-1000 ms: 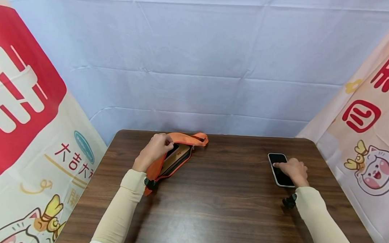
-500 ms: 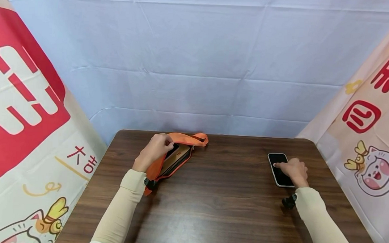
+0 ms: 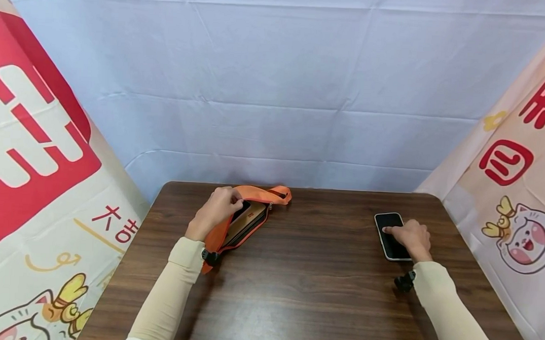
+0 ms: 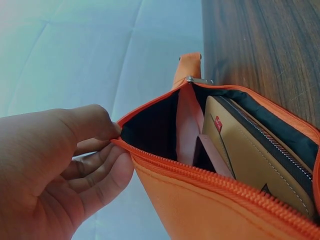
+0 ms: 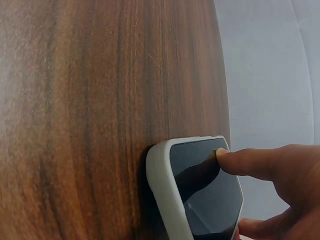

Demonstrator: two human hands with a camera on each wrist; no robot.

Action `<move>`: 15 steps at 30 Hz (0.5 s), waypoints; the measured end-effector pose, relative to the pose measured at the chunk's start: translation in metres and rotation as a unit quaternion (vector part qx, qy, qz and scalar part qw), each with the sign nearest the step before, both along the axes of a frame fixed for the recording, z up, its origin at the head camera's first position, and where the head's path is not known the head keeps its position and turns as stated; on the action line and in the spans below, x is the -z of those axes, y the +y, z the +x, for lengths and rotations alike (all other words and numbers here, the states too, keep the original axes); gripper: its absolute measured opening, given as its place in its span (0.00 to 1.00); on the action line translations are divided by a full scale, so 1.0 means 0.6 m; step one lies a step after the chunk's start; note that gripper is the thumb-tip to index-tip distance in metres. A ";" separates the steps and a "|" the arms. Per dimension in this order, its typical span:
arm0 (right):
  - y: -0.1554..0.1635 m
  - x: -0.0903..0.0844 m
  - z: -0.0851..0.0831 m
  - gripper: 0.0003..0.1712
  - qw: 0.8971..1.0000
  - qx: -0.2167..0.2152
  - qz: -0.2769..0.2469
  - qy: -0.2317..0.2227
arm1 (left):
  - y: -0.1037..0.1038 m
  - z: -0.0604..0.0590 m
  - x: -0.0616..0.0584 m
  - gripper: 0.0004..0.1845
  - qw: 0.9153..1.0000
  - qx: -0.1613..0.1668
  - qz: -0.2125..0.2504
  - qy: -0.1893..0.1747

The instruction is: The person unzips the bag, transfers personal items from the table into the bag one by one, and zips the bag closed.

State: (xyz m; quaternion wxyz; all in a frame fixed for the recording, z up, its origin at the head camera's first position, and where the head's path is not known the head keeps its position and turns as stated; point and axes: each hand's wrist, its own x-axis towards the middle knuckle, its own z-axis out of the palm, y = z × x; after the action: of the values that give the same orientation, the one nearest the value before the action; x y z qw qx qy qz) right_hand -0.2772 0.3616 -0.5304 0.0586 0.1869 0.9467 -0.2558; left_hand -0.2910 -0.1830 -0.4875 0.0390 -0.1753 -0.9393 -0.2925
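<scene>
Left hand (image 3: 216,210), left of centre in the head view, pinches the zippered top edge of an orange pouch (image 3: 243,219) between thumb and curled fingers, pulling the mouth open; wrist view shows the same grip, thumb on the outside of the rim, fingers (image 4: 100,175) curled under it. Pouch lies on the dark wood surface (image 3: 303,293) near its far edge, slanted from lower left to upper right in the frame, its orange strap (image 3: 271,193) looping out at the upper right end. Inside the open mouth, black lining and a tan zip wallet (image 4: 255,150) with a small red tag, standing on edge along the right side of the wrist view; a thin pinkish divider beside it. Right hand (image 3: 411,239), right of centre in the head view, rests on a phone (image 3: 388,231) in a pale case, screen dark and face up; index finger stretched out flat on the glass, fingertip (image 5: 225,157) touching the screen near its upper part, remaining fingers loosely bent over the lower half, not gripping. Phone lies flat on the surface, well apart from the pouch, long axis running roughly away from the person. Both forearms in cream sleeves (image 3: 171,287), a small black strap piece at each wrist. Past the surface, a pale blue cloth backdrop (image 3: 276,89); red-and-white printed banners with cartoon cats at the left edge (image 3: 34,180) and right edge (image 3: 518,201) of the frame.
</scene>
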 end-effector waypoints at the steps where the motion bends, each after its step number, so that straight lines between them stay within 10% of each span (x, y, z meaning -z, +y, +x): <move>1: -0.001 0.000 0.000 0.33 1.000 0.002 0.000 0.001 | 0.000 0.000 0.000 0.08 1.000 0.000 -0.001 0.001; 15: -0.009 -0.006 -0.003 0.46 1.000 -0.004 0.004 0.007 | 0.001 0.002 -0.003 0.07 1.000 0.002 -0.005 0.006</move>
State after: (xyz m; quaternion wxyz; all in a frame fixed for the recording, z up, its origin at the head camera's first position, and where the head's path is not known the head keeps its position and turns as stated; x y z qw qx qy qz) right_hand -0.2788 0.3563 -0.5266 0.0522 0.1818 0.9488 -0.2529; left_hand -0.2897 -0.1825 -0.4855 0.0431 -0.1792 -0.9402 -0.2865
